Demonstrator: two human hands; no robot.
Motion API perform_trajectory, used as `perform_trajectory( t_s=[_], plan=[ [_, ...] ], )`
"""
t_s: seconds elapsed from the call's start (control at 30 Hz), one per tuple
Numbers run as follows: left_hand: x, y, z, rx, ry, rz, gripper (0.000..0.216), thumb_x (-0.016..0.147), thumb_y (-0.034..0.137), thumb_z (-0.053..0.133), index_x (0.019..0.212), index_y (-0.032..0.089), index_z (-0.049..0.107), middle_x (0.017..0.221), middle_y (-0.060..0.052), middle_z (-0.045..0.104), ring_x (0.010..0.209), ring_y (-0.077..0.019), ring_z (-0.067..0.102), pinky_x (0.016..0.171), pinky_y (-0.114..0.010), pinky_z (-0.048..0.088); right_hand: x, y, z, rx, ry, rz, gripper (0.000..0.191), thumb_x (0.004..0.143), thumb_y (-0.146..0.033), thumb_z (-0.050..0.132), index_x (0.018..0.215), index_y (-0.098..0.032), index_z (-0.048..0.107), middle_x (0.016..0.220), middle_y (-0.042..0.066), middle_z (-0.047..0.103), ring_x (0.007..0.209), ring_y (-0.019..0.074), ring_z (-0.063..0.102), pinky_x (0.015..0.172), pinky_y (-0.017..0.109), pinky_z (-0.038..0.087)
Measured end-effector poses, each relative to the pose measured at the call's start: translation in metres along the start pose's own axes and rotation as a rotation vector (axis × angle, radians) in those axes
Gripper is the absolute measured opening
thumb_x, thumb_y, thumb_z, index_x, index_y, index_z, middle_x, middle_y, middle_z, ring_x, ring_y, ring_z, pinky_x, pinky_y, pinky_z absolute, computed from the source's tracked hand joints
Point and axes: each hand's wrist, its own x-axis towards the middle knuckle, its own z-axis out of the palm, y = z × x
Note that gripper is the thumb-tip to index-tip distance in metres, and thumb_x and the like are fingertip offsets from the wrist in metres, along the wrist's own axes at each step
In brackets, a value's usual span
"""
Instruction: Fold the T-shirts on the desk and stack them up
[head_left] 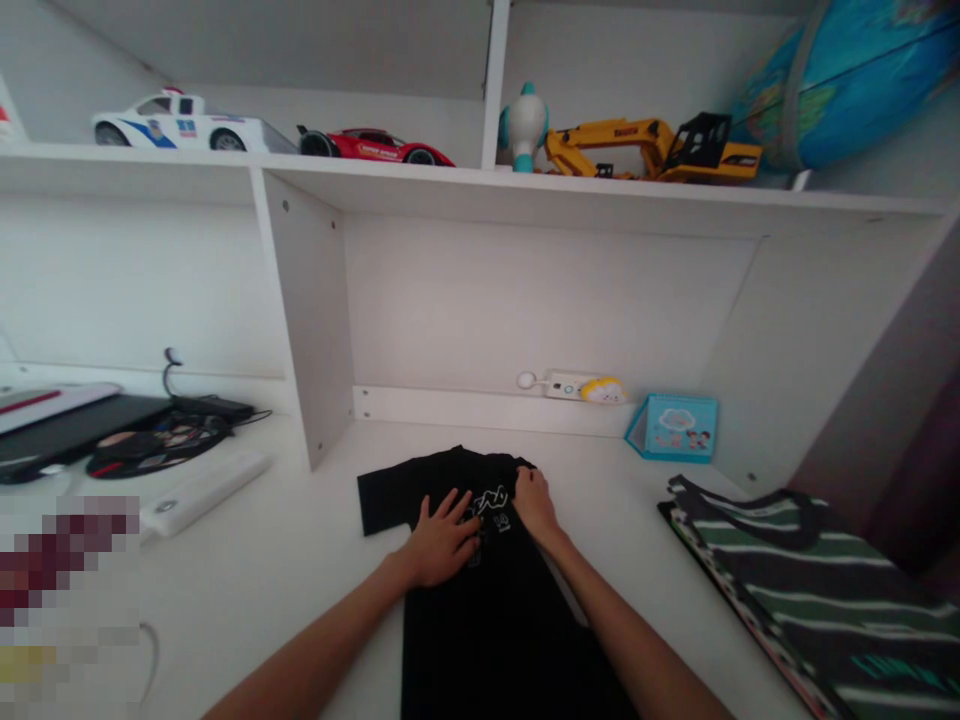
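Observation:
A black T-shirt with white print on the chest lies flat on the white desk, one sleeve spread out to the left. My left hand rests open on the chest, fingers spread and pressing the cloth. My right hand sits near the collar on the shirt's right side, fingers curled down on the fabric; its right edge looks folded inward there.
A stack of striped garments lies at the right. A blue box and a power strip stand by the back wall. A white divider panel rises at left, with a laptop and white slab beyond. Toy cars and an excavator fill the shelf.

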Motion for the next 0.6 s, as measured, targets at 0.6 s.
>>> perform_trajectory(
  t_s=[0.6],
  plan=[
    [0.0,-0.001,-0.001,0.022,0.014,0.088,0.032,0.087,0.037,0.027,0.103,0.027,0.053,0.132,-0.005,0.034,0.126,-0.0318,0.014,0.091,-0.065,0.016,0.013,-0.015,0.023,0.582,-0.077,-0.187,0.05,0.069,-0.025,0.048,0.118,-0.017,0.04,0.104,0.008,0.056,0.082,0.0174,0.059,0.069,0.028,0.047]
  ],
)
